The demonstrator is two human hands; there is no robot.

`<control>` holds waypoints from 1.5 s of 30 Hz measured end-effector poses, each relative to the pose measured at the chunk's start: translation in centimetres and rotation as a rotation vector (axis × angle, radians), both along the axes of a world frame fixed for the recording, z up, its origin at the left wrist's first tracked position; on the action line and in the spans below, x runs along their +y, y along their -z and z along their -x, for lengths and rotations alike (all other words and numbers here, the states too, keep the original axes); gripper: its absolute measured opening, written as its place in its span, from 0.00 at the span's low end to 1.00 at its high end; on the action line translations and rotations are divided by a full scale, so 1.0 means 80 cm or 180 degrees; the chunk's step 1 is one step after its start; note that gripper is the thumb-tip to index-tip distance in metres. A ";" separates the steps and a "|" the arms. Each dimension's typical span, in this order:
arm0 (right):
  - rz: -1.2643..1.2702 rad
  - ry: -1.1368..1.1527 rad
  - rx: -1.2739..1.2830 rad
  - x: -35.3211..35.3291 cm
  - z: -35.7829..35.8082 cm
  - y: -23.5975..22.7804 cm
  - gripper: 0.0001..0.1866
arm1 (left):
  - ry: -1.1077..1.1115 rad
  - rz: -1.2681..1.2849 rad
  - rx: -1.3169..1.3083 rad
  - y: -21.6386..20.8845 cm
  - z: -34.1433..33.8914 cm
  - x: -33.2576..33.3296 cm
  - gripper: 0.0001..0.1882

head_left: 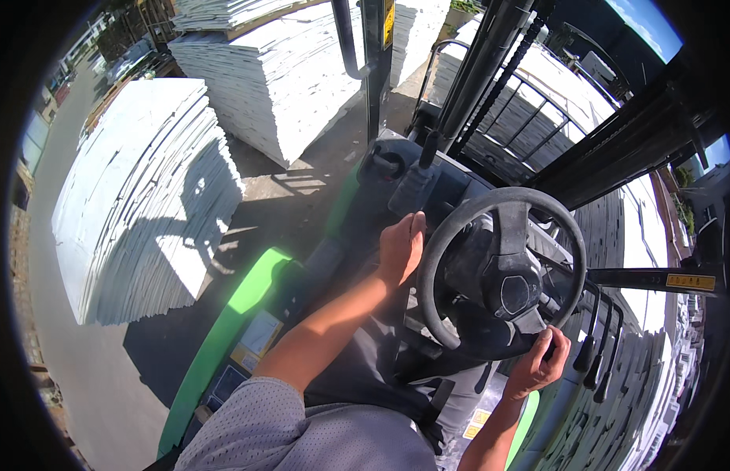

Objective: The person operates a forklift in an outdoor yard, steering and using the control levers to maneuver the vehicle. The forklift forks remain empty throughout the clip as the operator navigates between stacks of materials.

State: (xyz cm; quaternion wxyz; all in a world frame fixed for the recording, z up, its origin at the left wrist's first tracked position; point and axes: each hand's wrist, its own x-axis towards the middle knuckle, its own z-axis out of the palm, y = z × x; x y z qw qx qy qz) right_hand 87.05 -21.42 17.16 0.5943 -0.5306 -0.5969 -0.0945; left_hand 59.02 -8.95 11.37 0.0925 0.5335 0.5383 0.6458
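A dark steering wheel (578, 259) with a round hub stands in front of me in a forklift. My right hand (541, 363) is closed on the lower right of its rim, fingers curled. Just left of the rim is my left hand (402, 247), closed with the thumb uppermost. What its fingers hold, if anything, is hidden, and I cannot tell whether it touches the wheel. Beyond the left hand, a black-knobbed lever (429, 149) rises from the dashboard (451, 177). Several black control levers (596, 357) hang right of the wheel, apart from my right hand.
Stacked white slabs (137, 204) stand at the left, with another tall stack (286, 86) farther ahead. The dark mast (490, 71) and a black load guard (537, 114) rise ahead to the right. More slabs (616, 424) lie close at the right. A green fender (251, 294) edges the left side.
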 end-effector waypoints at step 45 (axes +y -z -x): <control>-0.0176 0.0165 -0.0245 -0.830 0.265 0.124 0.10 | 0.0865 0.0745 -0.1865 0.139 0.252 -0.830 0.18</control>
